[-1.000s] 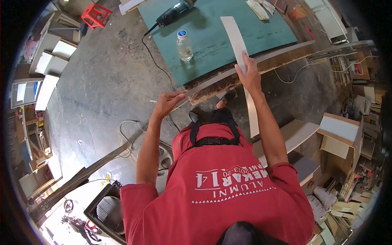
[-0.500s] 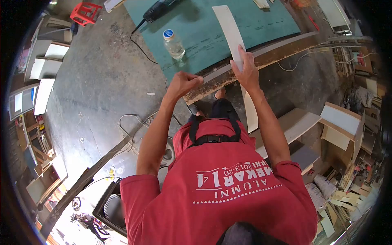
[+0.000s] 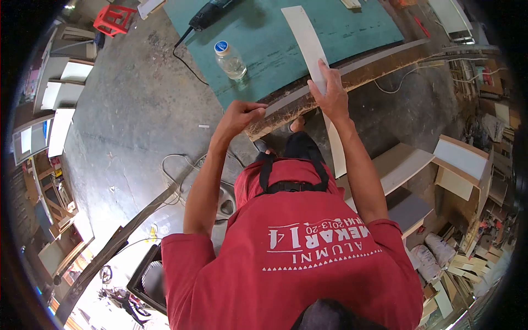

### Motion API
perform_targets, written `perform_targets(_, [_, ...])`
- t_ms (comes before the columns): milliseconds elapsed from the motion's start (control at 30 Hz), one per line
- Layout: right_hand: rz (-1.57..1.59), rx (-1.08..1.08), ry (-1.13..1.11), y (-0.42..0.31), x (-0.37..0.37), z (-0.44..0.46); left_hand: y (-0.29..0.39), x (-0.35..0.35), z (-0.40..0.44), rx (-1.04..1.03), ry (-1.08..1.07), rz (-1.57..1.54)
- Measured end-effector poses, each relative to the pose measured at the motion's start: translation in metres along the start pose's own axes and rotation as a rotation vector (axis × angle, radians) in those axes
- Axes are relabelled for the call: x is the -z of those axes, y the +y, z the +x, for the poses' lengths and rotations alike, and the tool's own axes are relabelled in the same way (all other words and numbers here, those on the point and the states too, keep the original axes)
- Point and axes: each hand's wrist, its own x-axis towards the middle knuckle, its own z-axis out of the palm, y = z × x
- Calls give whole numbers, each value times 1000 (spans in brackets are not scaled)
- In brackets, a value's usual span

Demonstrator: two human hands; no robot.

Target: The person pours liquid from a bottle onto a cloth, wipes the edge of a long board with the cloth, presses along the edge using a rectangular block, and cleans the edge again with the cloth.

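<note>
My right hand (image 3: pixel 331 93) is closed around a long, pale board strip (image 3: pixel 305 36). The strip lies across the workbench (image 3: pixel 264 66) and reaches down past its near edge, beside my legs. Further left, my left hand (image 3: pixel 240 116) is closed, thumb and fingers pressed together, at the near left corner of the bench. Its fingertips meet the left end of a narrow grey strip (image 3: pixel 374 58) that runs along the brown front edge. What is pinched there is too small to make out.
On the green bench top stand a clear bottle with a blue-and-white cap (image 3: pixel 231 60) and a corded power tool (image 3: pixel 208 15). A red stool (image 3: pixel 113 19) is at the far left. Pale panels (image 3: pixel 399 165) sit at the right; cables (image 3: pixel 181 165) cross the floor.
My left hand has shifted slightly left, its fingers a little straighter. My right hand keeps its grip on the pale strip, nearly in place. The view has moved slightly.
</note>
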Motion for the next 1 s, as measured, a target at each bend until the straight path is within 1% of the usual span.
perform_targets(100, [4, 35, 25, 0, -1, 1, 7, -1, -5, -3, 70, 63])
perform_targets(167, [1, 21, 13, 1, -3, -1, 13, -6, 4, 45, 109, 266])
perform_targets(267, [-26, 8, -21, 2, -3, 0, 36, -25, 10, 79, 197, 278])
perform_targets(367, [-33, 3, -48, 4, -4, -1, 26, -22, 4, 31, 192, 250])
perform_targets(400, [-23, -9, -49, 5, -4, 0, 22, -16, -2, 33, 211, 240])
perform_targets(433, [3, -37, -82, 4, -1, 0, 15, -4, -14, 10, 200, 286])
perform_targets(467, [9, -22, -92, 3, -1, 1, 8, 10, -28, -11, 189, 334])
perform_targets(533, [-29, -33, -100, 6, -2, 1, -19, 46, -61, 103, 142, 343])
perform_targets(567, [-35, -19, -97, 7, -3, 1, -42, 67, -81, 157, 177, 288])
perform_targets(600, [-34, -14, -96, 7, -2, 3, -48, 78, -94, 208, 209, 236])
perform_targets(633, [-46, -4, -87, 7, -2, 2, -55, 76, -99, 210, 214, 230])
perform_targets(700, [-52, 19, -91, 4, -3, 2, -66, 72, -108, -68, 491, -66])
perform_targets(733, [-35, 10, -97, 2, -2, 3, -57, 64, -105, -67, 501, -72])
perform_targets(800, [-20, 9, -109, 2, 0, 3, -36, 37, -87, -58, 387, -254])
perform_targets(833, [-35, 33, -103, 6, -1, 3, -33, 27, -78, -62, 393, -261])
perform_targets(900, [-55, 60, -96, 8, -3, 4, -30, 14, -62, 27, 198, -49])
perform_targets(933, [-64, 85, -100, 9, -3, 4, -34, 12, -58, 22, 196, -54])
perform_targets(1000, [-80, 110, -104, 11, -1, 5, -32, 7, -54, 25, 283, -138])
